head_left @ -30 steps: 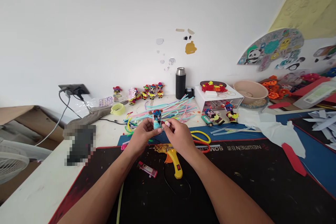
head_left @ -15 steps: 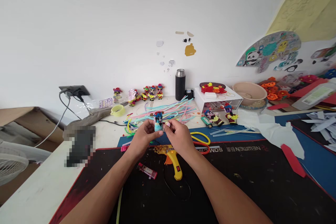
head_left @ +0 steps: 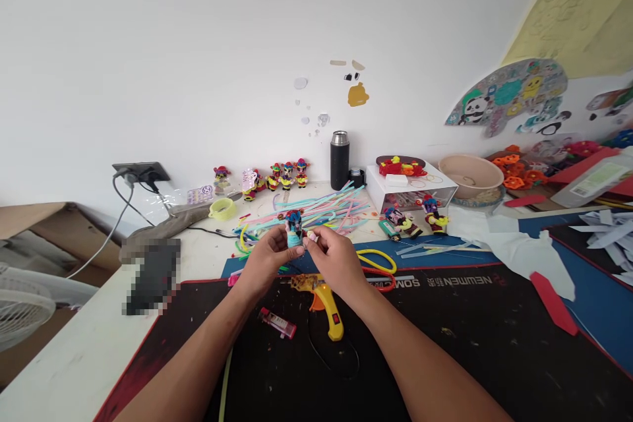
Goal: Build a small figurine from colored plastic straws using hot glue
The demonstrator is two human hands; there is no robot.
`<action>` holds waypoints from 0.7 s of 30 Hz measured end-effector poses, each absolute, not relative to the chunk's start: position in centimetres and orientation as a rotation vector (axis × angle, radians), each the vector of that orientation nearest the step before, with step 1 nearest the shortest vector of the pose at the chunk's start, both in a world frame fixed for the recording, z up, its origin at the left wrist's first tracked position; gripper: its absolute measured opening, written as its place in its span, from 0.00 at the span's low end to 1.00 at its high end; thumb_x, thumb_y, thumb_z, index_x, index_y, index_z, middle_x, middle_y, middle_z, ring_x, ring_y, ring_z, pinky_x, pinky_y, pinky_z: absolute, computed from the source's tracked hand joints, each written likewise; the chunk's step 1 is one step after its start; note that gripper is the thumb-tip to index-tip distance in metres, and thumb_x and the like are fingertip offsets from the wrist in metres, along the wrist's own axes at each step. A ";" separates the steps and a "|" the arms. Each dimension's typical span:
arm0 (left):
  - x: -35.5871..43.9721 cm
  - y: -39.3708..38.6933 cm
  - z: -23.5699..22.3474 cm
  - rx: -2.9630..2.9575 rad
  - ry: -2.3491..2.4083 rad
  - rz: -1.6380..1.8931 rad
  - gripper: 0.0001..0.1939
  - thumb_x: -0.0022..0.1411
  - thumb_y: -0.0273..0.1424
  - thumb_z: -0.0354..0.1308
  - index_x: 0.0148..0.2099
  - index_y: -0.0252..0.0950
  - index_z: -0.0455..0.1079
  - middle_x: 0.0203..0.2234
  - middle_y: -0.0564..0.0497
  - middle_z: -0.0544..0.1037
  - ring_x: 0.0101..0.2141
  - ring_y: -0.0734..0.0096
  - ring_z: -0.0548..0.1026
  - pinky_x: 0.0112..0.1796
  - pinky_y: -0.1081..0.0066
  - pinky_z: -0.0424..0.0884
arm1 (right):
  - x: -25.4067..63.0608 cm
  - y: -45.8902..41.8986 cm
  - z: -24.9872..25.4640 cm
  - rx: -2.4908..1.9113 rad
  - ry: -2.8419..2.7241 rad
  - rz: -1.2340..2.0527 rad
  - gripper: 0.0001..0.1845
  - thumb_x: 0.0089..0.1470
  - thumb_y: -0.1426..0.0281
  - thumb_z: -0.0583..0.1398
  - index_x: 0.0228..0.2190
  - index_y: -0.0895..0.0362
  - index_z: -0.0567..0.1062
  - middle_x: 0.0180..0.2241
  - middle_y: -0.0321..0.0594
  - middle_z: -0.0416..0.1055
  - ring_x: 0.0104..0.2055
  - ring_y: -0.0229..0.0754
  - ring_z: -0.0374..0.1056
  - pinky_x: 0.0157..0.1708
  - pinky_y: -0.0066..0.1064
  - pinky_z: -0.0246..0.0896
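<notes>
My left hand [head_left: 268, 256] is closed around a small figurine [head_left: 294, 237] with a light-blue body and a red and blue headdress, held upright above the mat. Close against the figurine's right side, my right hand [head_left: 336, 257] pinches a small pale pink and yellowish piece [head_left: 312, 236], too small to name. Whether the piece touches the figurine I cannot tell. Below the hands a yellow hot glue gun [head_left: 330, 310] lies on the black mat, its nozzle end stained brown. A pink lighter [head_left: 277, 322] rests to the left of it.
Behind the hands lies a pile of pastel pipe cleaners [head_left: 316, 204]. Several finished figurines [head_left: 287, 175] stand along the wall, left of a black thermos [head_left: 339, 161]. On the right are a white box [head_left: 420, 191], a beige bowl [head_left: 469, 175] and a red strip [head_left: 552, 303].
Both hands have shifted slightly left with the figurine, which has turned a little. The small piece in my right hand has moved left along with it. The other objects look unchanged.
</notes>
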State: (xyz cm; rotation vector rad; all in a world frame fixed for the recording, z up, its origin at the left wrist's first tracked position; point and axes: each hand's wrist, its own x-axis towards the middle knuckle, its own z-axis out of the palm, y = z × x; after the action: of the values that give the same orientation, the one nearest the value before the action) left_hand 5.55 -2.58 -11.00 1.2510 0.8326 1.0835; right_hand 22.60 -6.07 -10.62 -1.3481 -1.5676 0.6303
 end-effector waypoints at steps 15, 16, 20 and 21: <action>5.1 -2.5 -11.1 1.241 0.810 1.017 0.23 0.46 0.33 0.80 0.45 0.39 0.82 0.41 0.48 0.85 0.45 0.54 0.80 0.51 0.59 0.72 | 22.5 -6.1 -10.7 -1.313 -1.598 0.667 0.12 0.64 0.61 0.58 0.35 0.53 0.78 0.19 0.31 0.64 0.22 0.40 0.59 0.24 0.31 0.45; 5.1 -2.5 -11.0 1.236 0.821 1.021 0.23 0.45 0.33 0.80 0.45 0.39 0.82 0.40 0.48 0.85 0.45 0.54 0.80 0.51 0.59 0.72 | 22.5 -6.2 -10.6 -1.314 -1.595 0.675 0.12 0.64 0.61 0.58 0.35 0.53 0.78 0.19 0.31 0.64 0.22 0.40 0.59 0.24 0.31 0.45; 5.1 -2.5 -10.8 1.231 0.840 1.041 0.23 0.43 0.33 0.81 0.43 0.38 0.82 0.38 0.48 0.85 0.44 0.54 0.80 0.50 0.59 0.72 | 22.5 -6.2 -10.6 -1.310 -1.594 0.696 0.11 0.63 0.61 0.58 0.36 0.52 0.77 0.19 0.31 0.64 0.22 0.41 0.59 0.24 0.31 0.45; 5.1 -2.5 -10.8 1.231 0.843 1.044 0.22 0.43 0.33 0.81 0.43 0.38 0.82 0.38 0.48 0.85 0.44 0.54 0.80 0.50 0.59 0.72 | 22.5 -6.2 -10.6 -1.313 -1.597 0.695 0.11 0.63 0.60 0.58 0.36 0.52 0.77 0.19 0.31 0.64 0.22 0.41 0.60 0.24 0.31 0.45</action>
State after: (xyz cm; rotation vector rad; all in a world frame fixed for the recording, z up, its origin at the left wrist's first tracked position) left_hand 5.09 -2.52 -10.79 1.2309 0.8429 1.0442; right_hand 22.51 -6.22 -10.62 -1.3133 -1.5967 0.6953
